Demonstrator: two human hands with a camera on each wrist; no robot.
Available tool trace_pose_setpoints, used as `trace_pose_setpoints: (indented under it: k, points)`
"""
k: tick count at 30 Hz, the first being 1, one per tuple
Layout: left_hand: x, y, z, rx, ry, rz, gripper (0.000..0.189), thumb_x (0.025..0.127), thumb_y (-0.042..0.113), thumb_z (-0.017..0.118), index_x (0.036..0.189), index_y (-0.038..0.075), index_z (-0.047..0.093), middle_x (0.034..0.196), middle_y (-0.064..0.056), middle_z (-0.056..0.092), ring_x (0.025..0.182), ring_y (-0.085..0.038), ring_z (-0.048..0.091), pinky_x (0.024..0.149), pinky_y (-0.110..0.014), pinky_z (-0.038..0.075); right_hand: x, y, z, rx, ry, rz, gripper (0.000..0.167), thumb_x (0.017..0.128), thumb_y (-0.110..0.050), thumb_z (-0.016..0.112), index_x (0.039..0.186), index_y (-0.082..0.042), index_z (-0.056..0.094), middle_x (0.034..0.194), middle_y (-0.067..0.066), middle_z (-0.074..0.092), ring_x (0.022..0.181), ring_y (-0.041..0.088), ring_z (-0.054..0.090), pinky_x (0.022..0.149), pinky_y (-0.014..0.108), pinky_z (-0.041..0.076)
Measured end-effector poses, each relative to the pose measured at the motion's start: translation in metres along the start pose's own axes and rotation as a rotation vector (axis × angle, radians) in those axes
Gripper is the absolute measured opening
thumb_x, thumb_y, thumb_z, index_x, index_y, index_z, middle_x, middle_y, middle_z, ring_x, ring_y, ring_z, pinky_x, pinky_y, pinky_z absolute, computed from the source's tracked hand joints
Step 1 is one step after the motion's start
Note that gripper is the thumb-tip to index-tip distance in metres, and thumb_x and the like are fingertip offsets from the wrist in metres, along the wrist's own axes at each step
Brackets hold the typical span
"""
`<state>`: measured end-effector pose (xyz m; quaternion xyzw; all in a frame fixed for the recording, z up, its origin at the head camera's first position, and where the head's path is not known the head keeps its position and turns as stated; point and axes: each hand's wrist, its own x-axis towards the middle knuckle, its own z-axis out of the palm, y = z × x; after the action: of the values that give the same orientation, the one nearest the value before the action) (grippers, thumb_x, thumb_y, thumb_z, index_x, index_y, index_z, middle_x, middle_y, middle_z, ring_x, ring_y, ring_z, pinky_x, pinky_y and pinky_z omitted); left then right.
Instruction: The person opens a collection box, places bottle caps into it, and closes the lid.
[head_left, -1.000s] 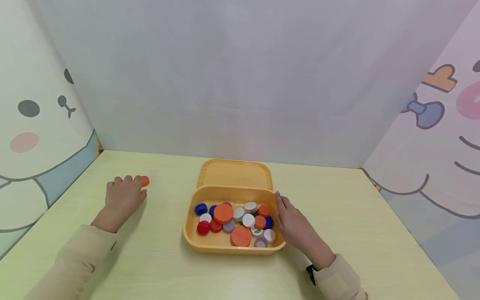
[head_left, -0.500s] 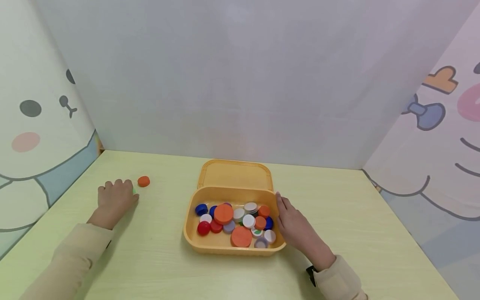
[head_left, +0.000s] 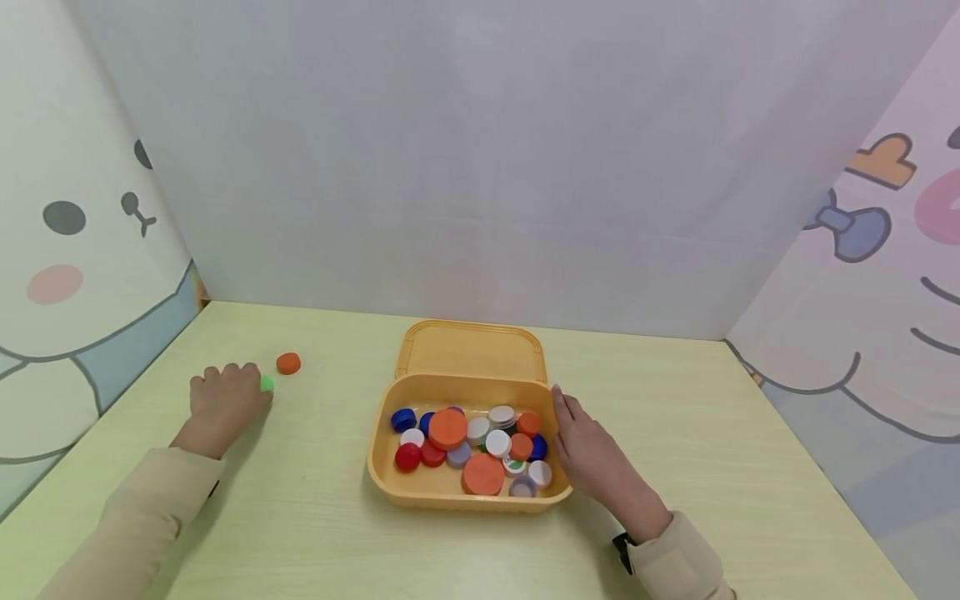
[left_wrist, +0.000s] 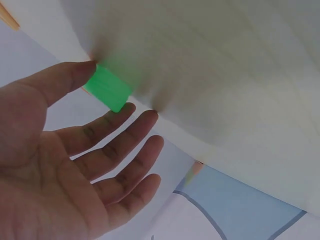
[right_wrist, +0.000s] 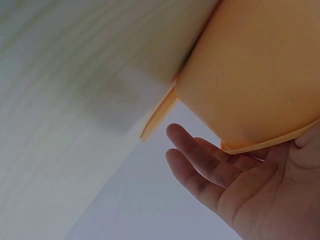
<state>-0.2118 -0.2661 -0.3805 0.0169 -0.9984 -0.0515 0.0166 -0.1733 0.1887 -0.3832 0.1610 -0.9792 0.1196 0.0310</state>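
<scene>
In the left wrist view, a bright green bottle cap (left_wrist: 108, 88) sits at the table surface between the thumb and index fingertip of my left hand (head_left: 226, 407). The other fingers are spread loosely. Just beyond that hand lies an orange bottle cap (head_left: 288, 363). At the middle of the table stands an orange-yellow plastic box (head_left: 420, 498), its lid (head_left: 471, 351) folded back behind it. Several blue, red, white, purple and orange caps (head_left: 483, 474) lie inside. Against the box's right rim rests my right hand (head_left: 597, 458), fingers extended; the rim crosses it in the right wrist view.
The pale wood-grain table (head_left: 330, 533) ends at a plain light curtain (head_left: 480, 167) at the back. Panels with cartoon prints (head_left: 75, 250) flank it on both sides.
My left hand has drawn back left and toward me from the orange cap, which now shows fully. The green cap has come into view beside my thumb. My right hand keeps its place.
</scene>
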Motion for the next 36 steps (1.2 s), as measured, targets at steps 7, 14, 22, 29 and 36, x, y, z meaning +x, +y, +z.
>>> trace_pose_setpoints:
  k: [7, 14, 22, 29, 36]
  points:
    - [0.0, 0.002, -0.001, -0.01, 0.033, 0.004, 0.031, 0.081, 0.02, 0.059, 0.079, -0.009, 0.048, 0.068, -0.02, 0.049, 0.066, -0.042, 0.046, 0.06, -0.05, 0.038, 0.0, 0.0, 0.0, 0.003, -0.002, 0.0, 0.059, 0.093, -0.015, 0.046, 0.143, 0.003, 0.021, 0.139, 0.021, 0.038, 0.121, 0.034, 0.048, 0.095, 0.049, 0.042]
    - [-0.005, 0.015, -0.004, 0.023, 0.097, 0.056, 0.039, 0.081, 0.025, 0.064, 0.084, -0.011, 0.048, 0.068, -0.019, 0.05, 0.063, -0.037, 0.047, 0.056, -0.046, 0.04, 0.0, 0.0, 0.001, -0.006, 0.011, -0.006, 0.058, 0.092, -0.015, 0.047, 0.143, 0.003, 0.022, 0.137, 0.02, 0.039, 0.118, 0.034, 0.05, 0.094, 0.048, 0.043]
    - [-0.016, 0.039, -0.015, 0.01, 0.206, 0.124, 0.039, 0.08, 0.026, 0.065, 0.089, -0.011, 0.053, 0.074, -0.022, 0.055, 0.064, -0.038, 0.049, 0.056, -0.047, 0.041, 0.0, 0.0, 0.0, -0.003, 0.004, -0.001, 0.059, 0.093, -0.016, 0.046, 0.143, 0.002, 0.021, 0.138, 0.02, 0.039, 0.119, 0.034, 0.049, 0.095, 0.048, 0.043]
    - [-0.028, 0.067, -0.023, 0.0, 0.266, 0.192, 0.038, 0.079, 0.026, 0.067, 0.09, -0.007, 0.054, 0.084, -0.023, 0.06, 0.069, -0.039, 0.052, 0.061, -0.049, 0.043, -0.001, 0.0, 0.0, -0.003, 0.0, 0.0, 0.059, 0.092, -0.016, 0.047, 0.143, 0.003, 0.021, 0.138, 0.02, 0.039, 0.117, 0.034, 0.051, 0.095, 0.047, 0.044]
    - [-0.039, 0.099, -0.03, 0.024, 0.295, 0.254, 0.039, 0.078, 0.03, 0.07, 0.091, -0.003, 0.055, 0.08, -0.016, 0.059, 0.079, -0.037, 0.054, 0.065, -0.046, 0.044, 0.0, 0.0, 0.001, -0.007, 0.011, -0.006, 0.06, 0.092, -0.015, 0.048, 0.143, 0.003, 0.021, 0.137, 0.021, 0.04, 0.113, 0.034, 0.053, 0.093, 0.046, 0.045]
